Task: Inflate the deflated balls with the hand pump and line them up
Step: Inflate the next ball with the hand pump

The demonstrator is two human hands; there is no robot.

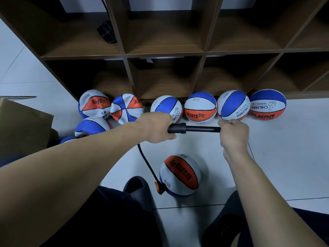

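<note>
We hold the black tubular hand pump (194, 128) level, our left hand (156, 126) clenched round its barrel, our right hand (233, 133) gripping its handle end. Its black hose (146, 162) runs to the orange, white and blue rubber ball (180, 174) on the white floor (276, 157) between our knees.

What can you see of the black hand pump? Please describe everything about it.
The hand pump is a slim black tube, seemingly plastic, held level above the white floor before the row of balls. Its left end has a thicker collar. The left hand grips that end, and the right hand grips the other end, hiding the handle. A black hose hangs from below the left hand and runs down to an orange connector at the ball on the floor.
</note>
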